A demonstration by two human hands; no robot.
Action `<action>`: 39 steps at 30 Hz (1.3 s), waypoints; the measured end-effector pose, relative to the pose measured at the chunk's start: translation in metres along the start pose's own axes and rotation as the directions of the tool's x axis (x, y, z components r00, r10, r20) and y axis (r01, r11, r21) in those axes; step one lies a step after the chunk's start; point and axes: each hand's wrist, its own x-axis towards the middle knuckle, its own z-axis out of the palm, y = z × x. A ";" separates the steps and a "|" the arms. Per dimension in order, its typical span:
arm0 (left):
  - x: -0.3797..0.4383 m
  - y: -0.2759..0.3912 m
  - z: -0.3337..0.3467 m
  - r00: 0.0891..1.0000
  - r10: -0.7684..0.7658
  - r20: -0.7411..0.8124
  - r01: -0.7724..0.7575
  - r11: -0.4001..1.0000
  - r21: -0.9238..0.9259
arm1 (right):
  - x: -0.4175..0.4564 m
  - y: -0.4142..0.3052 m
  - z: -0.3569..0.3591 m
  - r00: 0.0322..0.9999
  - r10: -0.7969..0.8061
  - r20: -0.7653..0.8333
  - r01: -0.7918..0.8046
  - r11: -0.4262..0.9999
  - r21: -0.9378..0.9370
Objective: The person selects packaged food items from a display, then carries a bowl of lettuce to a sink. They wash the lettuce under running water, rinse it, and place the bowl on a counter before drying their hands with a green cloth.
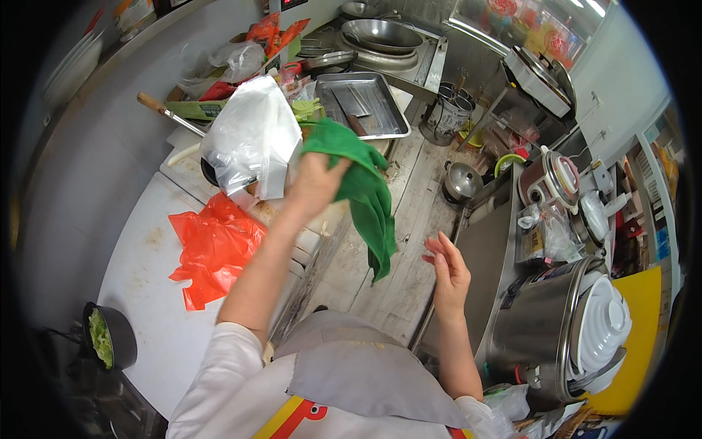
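Note:
My left hand (318, 184) grips a green cloth (367, 203), which hangs down over the counter edge and the floor. Just left of that hand, a clear plastic bag (252, 126) covers much of a dark container. A crumpled red plastic bag (219, 247) lies on the white worktop (148, 263). Beyond the cloth, a cleaver (352, 107) rests in a metal tray (403, 123). My right hand (451, 274) is raised with its fingers slightly bent and apart, holding nothing, beside the steel cabinet.
A black bowl of chopped greens (101, 337) stands at the worktop's left end. A wok (382, 36) sits on the stove at the back. On the floor is a lidded pot (462, 182). To the right stand a rice cooker (548, 181) and a large steel pot (535, 329) topped with white bowls.

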 end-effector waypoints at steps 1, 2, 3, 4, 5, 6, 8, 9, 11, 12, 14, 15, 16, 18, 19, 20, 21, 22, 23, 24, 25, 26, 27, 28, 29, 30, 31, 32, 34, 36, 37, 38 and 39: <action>0.001 0.008 -0.015 0.991 -0.087 0.105 0.083 0.995 0.049 | -0.007 0.009 -0.012 0.997 0.070 -0.023 -0.070 0.997 0.016; 0.000 0.008 -0.031 0.979 0.024 0.202 -0.067 0.975 0.210 | -0.016 0.018 -0.022 0.990 0.138 -0.041 -0.137 0.990 0.036; -0.005 0.013 -0.034 0.953 -0.229 0.198 0.187 0.960 0.209 | -0.026 0.030 -0.033 0.980 0.191 -0.055 -0.191 0.982 -0.006; -0.014 -0.017 -0.049 0.958 -0.046 0.283 -0.077 0.910 0.408 | -0.037 0.039 -0.042 0.969 0.240 -0.060 -0.242 0.969 -0.040; -0.026 -0.030 -0.058 0.939 -0.043 0.341 -0.135 0.866 0.481 | -0.047 0.049 -0.048 0.956 0.289 -0.059 -0.293 0.954 -0.072; -0.040 -0.045 -0.065 0.915 -0.043 0.402 -0.199 0.817 0.541 | -0.059 0.060 -0.054 0.946 0.317 -0.064 -0.323 0.940 -0.108; -0.072 -0.096 -0.090 0.805 -0.070 0.589 -0.512 0.419 0.750 | -0.077 0.066 -0.055 0.919 0.392 -0.041 -0.394 0.910 -0.129; -0.095 -0.110 -0.102 0.786 -0.283 0.549 -0.471 0.301 0.829 | -0.088 0.070 -0.056 0.901 0.433 -0.035 -0.433 0.891 -0.138; -0.110 -0.118 -0.104 0.753 -0.484 0.445 -0.415 0.175 0.893 | -0.108 0.081 -0.058 0.873 0.488 -0.005 -0.484 0.865 -0.129; -0.110 -0.119 -0.100 0.756 -0.498 0.424 -0.387 0.182 0.904 | -0.117 0.083 -0.058 0.857 0.516 0.008 -0.512 0.852 -0.106; -0.108 -0.121 -0.089 0.778 -0.487 0.397 -0.340 0.205 0.918 | -0.127 0.088 -0.058 0.830 0.557 0.036 -0.553 0.830 -0.077; -0.106 -0.122 -0.078 0.781 -0.477 0.403 -0.333 0.227 0.915 | -0.130 0.090 -0.060 0.828 0.559 0.044 -0.554 0.827 -0.090; -0.105 -0.124 -0.064 0.784 -0.466 0.409 -0.328 0.248 0.912 | -0.134 0.091 -0.062 0.825 0.562 0.051 -0.556 0.825 -0.102; -0.104 -0.129 -0.032 0.819 -0.326 0.472 -0.359 0.351 0.865 | -0.138 0.092 -0.067 0.828 0.559 0.049 -0.551 0.826 -0.116; -0.104 -0.129 -0.014 0.825 -0.272 0.496 -0.388 0.366 0.846 | -0.141 0.092 -0.071 0.828 0.559 0.043 -0.551 0.826 -0.119; -0.101 -0.129 0.004 0.835 -0.241 0.495 -0.385 0.388 0.837 | -0.143 0.090 -0.074 0.828 0.559 0.034 -0.552 0.825 -0.122; -0.100 -0.132 0.016 0.844 -0.212 0.493 -0.379 0.413 0.828 | -0.145 0.087 -0.077 0.823 0.568 0.006 -0.563 0.817 -0.122; -0.098 -0.139 0.021 0.862 -0.211 0.460 -0.362 0.379 0.852 | -0.148 0.083 -0.078 0.817 0.576 -0.022 -0.575 0.810 -0.120; -0.097 -0.148 0.028 0.880 -0.208 0.426 -0.340 0.349 0.873 | -0.151 0.079 -0.081 0.810 0.584 -0.052 -0.586 0.801 -0.123; -0.096 -0.157 0.033 0.899 -0.203 0.388 -0.314 0.319 0.894 | -0.155 0.078 -0.084 0.800 0.595 -0.079 -0.600 0.789 -0.129; -0.098 -0.166 0.031 0.896 -0.255 0.365 -0.277 0.322 0.905 | -0.162 0.076 -0.087 0.789 0.606 -0.104 -0.615 0.777 -0.135; -0.102 -0.176 0.024 0.889 -0.302 0.344 -0.244 0.325 0.914 | -0.168 0.076 -0.090 0.779 0.613 -0.133 -0.627 0.767 -0.139; -0.102 -0.180 0.019 0.876 -0.348 0.334 -0.220 0.329 0.918 | -0.175 0.077 -0.091 0.767 0.614 -0.186 -0.640 0.754 -0.150; -0.104 -0.183 0.013 0.883 -0.227 0.412 -0.328 0.331 0.885 | -0.183 0.076 -0.093 0.753 0.613 -0.238 -0.653 0.740 -0.160; -0.108 -0.178 0.008 0.883 -0.189 0.430 -0.348 0.349 0.870 | -0.194 0.076 -0.092 0.726 0.623 -0.292 -0.680 0.714 -0.165; -0.111 -0.170 0.003 0.881 -0.151 0.449 -0.372 0.366 0.853 | -0.204 0.076 -0.091 0.699 0.631 -0.338 -0.700 0.699 -0.143; -0.113 -0.165 -0.004 0.876 -0.111 0.470 -0.398 0.384 0.833 | -0.214 0.075 -0.088 0.668 0.637 -0.385 -0.720 0.684 -0.118; -0.116 -0.164 -0.011 0.897 -0.108 0.429 -0.367 0.360 0.858 | -0.223 0.073 -0.084 0.635 0.638 -0.436 -0.736 0.672 -0.089; -0.122 -0.179 -0.029 0.913 -0.092 0.397 -0.344 0.349 0.872 | -0.247 0.081 -0.072 0.645 0.601 -0.472 -0.750 0.618 -0.238; -0.121 -0.178 -0.042 0.892 -0.125 0.434 -0.368 0.356 0.859 | -0.252 0.061 -0.059 0.658 0.556 -0.507 -0.751 0.526 -0.399; -0.123 -0.188 -0.051 0.888 -0.232 0.398 -0.305 0.351 0.885 | -0.255 0.054 -0.052 0.651 0.578 -0.492 -0.758 0.528 -0.383; -0.123 -0.196 -0.062 0.839 -0.387 0.382 -0.246 0.356 0.902 | -0.258 0.051 -0.046 0.646 0.597 -0.477 -0.763 0.532 -0.368; -0.114 -0.198 -0.066 0.752 -0.470 0.462 -0.279 0.409 0.869 | -0.271 0.058 -0.041 0.637 0.611 -0.470 -0.769 0.548 -0.329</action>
